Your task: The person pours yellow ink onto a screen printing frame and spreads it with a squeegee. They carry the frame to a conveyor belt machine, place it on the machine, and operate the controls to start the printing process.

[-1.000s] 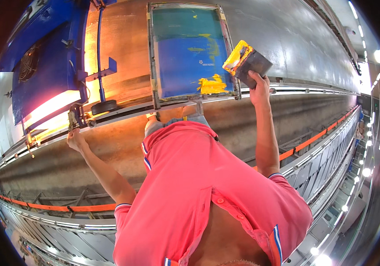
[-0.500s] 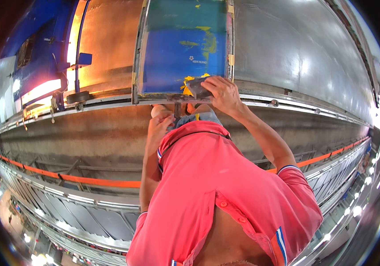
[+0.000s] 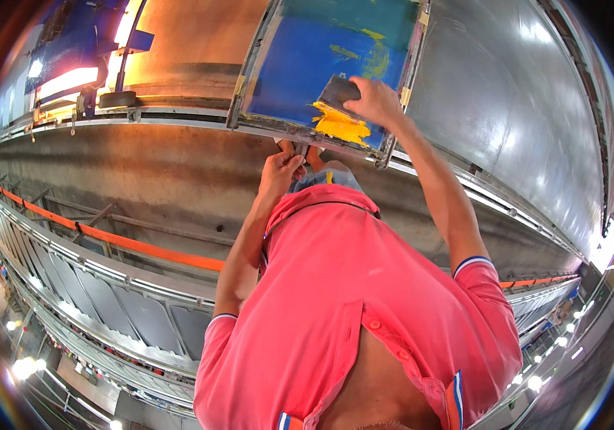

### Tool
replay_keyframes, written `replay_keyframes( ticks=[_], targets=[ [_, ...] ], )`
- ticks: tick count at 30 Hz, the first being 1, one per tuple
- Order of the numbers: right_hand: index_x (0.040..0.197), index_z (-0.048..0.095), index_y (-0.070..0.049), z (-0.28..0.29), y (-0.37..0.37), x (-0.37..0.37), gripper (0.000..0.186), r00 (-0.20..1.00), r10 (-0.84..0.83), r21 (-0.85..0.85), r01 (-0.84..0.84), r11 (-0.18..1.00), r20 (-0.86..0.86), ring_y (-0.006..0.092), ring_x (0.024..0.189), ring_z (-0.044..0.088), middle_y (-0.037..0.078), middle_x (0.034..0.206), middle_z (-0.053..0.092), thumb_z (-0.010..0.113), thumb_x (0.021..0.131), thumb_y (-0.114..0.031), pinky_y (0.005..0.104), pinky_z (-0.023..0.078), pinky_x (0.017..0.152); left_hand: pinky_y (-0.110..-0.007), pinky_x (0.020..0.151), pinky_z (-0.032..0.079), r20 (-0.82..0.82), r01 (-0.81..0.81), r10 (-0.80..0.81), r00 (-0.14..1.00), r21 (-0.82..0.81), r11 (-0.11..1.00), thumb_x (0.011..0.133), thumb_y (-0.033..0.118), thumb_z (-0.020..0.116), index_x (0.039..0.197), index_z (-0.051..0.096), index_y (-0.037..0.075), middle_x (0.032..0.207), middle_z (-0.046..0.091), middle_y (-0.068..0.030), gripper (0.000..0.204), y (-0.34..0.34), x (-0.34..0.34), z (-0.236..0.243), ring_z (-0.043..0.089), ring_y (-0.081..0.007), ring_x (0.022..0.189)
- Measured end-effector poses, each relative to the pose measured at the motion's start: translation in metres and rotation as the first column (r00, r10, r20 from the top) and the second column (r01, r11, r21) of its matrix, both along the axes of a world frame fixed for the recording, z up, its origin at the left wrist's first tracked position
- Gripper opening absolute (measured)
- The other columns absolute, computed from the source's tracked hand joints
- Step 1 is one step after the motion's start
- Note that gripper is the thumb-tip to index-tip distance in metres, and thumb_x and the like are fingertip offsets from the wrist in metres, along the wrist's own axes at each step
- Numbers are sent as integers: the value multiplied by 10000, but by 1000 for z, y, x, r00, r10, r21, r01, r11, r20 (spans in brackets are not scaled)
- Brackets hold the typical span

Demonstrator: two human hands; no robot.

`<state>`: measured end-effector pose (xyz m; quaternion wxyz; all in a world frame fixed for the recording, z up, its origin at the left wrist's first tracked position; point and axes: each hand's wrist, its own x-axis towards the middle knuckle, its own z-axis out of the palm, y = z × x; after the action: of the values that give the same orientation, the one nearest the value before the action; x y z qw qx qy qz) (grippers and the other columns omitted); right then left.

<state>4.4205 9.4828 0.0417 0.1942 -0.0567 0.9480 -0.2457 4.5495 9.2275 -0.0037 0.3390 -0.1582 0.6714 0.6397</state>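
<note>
A screen-printing frame (image 3: 252, 59) with blue and green mesh (image 3: 285, 79) lies in front of me, slightly tilted in view. My right hand (image 3: 379, 104) is closed on a dark, flat squeegee (image 3: 338, 92), which leans on the mesh near the frame's near right part. Thick yellow ink (image 3: 346, 127) lies at the squeegee's near side, with thinner yellow smears farther up the mesh. Below the frame's near edge, my left hand (image 3: 280, 174) is closed, fingers pinched round a short grey handle (image 3: 300, 149) that sticks out toward me.
A long metal table (image 3: 493, 93) runs left and right under the frame, with a rail (image 3: 178, 117) along its near edge. At left stands a blue machine (image 3: 63, 64) with a bright orange glow. Behind me runs an orange bar (image 3: 128, 247) beside metal racks (image 3: 113, 287).
My right hand has moved the squeegee slightly up the mesh, and more yellow ink shows below it. My left hand has come onto the handle. The frame appears shifted right and turned in view.
</note>
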Motion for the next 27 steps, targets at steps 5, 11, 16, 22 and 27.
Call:
replay_keyframes(
  ticks=[5,11,16,22,27],
  targets=[
    [1172,599,24,-36,10,-29,582,938,75,-224,3,975,338,314,959,647,211,1025,673,751,651,-186,404,486,859,-222,535,406,55,-49,48,997,18,999,928,180,569,832,657,2,697,653,-48,221,2,-3,-6,570,-83,610],
    [1134,616,8,2,5,-25,528,941,-15,-180,81,980,338,332,974,627,185,1026,668,750,652,-164,384,484,847,-234,532,413,44,-62,60,997,45,997,924,169,576,829,655,-16,683,648,-58,223,1,-5,-10,571,-88,605],
    [908,577,-61,2,-24,66,263,956,82,-16,-90,996,-282,339,874,608,112,858,599,710,688,-115,447,486,740,-246,552,440,54,-17,15,998,38,999,924,157,571,829,656,-28,693,650,-70,224,0,-10,0,572,-96,607],
    [995,635,-48,48,-16,67,315,998,-25,30,27,999,-65,358,875,638,156,913,666,669,699,-150,437,504,764,-226,511,390,56,-38,33,998,105,994,921,164,573,851,659,-10,694,653,-48,206,-3,-5,-12,568,-87,598],
    [1122,660,-79,15,26,2,508,985,-126,112,113,987,119,359,907,655,182,949,689,671,626,-186,432,506,806,-214,507,377,72,5,-10,997,58,998,929,159,560,855,660,-5,691,654,-41,206,-3,-12,-4,566,-81,588]
  ],
)
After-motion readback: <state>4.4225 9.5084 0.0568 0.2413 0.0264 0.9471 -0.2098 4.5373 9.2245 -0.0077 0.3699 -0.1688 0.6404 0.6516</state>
